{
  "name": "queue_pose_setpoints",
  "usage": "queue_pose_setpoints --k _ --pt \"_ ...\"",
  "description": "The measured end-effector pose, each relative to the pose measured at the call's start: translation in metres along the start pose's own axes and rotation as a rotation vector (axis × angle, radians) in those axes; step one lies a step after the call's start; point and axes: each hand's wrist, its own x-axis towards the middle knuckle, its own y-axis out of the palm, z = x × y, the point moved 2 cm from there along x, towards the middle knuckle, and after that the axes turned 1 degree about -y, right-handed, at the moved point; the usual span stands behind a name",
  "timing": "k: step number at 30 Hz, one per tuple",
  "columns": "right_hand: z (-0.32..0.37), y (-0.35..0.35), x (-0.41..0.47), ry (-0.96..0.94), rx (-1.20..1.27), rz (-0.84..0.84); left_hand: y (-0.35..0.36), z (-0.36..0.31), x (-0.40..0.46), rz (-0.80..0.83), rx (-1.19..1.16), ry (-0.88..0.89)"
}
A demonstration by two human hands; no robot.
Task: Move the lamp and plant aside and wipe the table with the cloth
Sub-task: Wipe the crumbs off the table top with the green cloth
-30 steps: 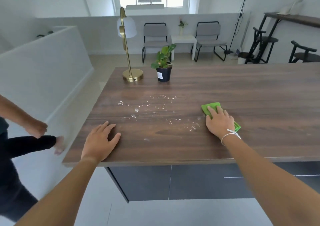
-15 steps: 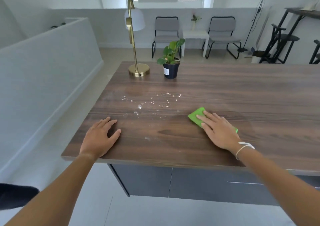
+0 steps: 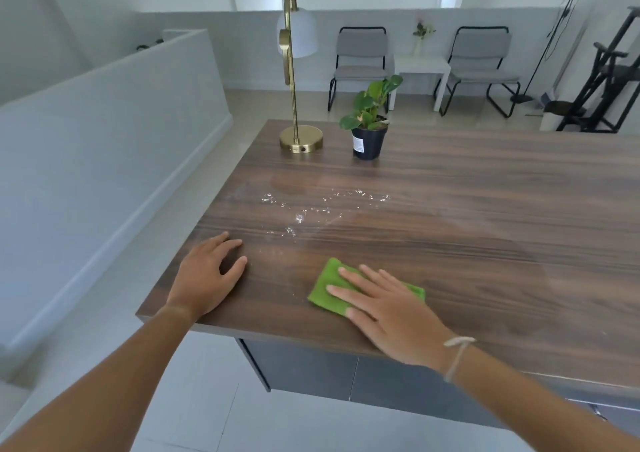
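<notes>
A dark wooden table fills the view. My right hand lies flat on a folded green cloth near the table's front edge, pressing it down. My left hand rests palm down on the front left corner, fingers apart, holding nothing. White crumbs are scattered on the wood between the cloth and the far left corner. There stand a brass lamp with a white shade and, to its right, a small green plant in a black pot.
A low white wall runs along the left of the table. Beyond the far edge stand two grey chairs and a small white side table. Black stools stand at the far right. Dark cabinet fronts sit under the tabletop.
My right hand has slid the green cloth leftward and toward me across the table, and the crumbs that lay near the front are gone. My left hand has stayed put.
</notes>
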Motion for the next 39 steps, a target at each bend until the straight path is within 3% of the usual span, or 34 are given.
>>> queue_pose_setpoints --k 6,10,12,14,17,19,21,25,28,32,35,37,39 --pt "-0.138 -0.04 0.026 0.472 -0.08 -0.043 0.002 0.016 0.015 0.005 0.145 -0.128" --pt "-0.157 -0.044 0.115 0.642 -0.06 -0.049 0.006 0.019 0.017 0.012 0.149 -0.144" --pt "-0.126 -0.033 0.16 0.586 -0.034 -0.033 0.006 0.02 0.019 0.005 0.148 -0.141" --pt "-0.071 -0.013 0.183 0.399 0.006 0.014 0.006 0.019 0.02 0.003 0.137 -0.139" --pt "0.004 0.014 0.153 0.028 -0.007 0.009 0.006 0.019 0.02 0.007 0.141 -0.137" --pt "0.004 0.012 0.115 -0.073 0.028 -0.009 0.005 0.019 0.02 0.007 0.132 -0.138" --pt "-0.031 0.0 0.098 -0.012 0.041 -0.011 0.004 0.021 0.02 0.002 0.125 -0.139" --pt "-0.117 -0.025 0.137 0.381 -0.009 -0.009 0.005 0.019 0.019 -0.005 0.13 -0.14" --pt "-0.116 -0.024 0.203 0.469 -0.06 -0.002 0.005 0.02 0.019 -0.004 0.13 -0.14" --pt "-0.039 0.004 0.253 0.27 -0.05 0.039 0.005 0.02 0.02 0.005 0.112 -0.14" --pt "0.007 0.021 0.209 0.002 -0.03 0.036 0.003 0.019 0.019 0.013 0.097 -0.148" --pt "0.0 0.016 0.162 -0.091 0.005 0.036 0.002 0.02 0.019 0.029 0.064 -0.142" --pt "-0.03 0.003 0.13 -0.035 0.032 0.035 -0.001 0.021 0.018 0.037 -0.006 -0.121"
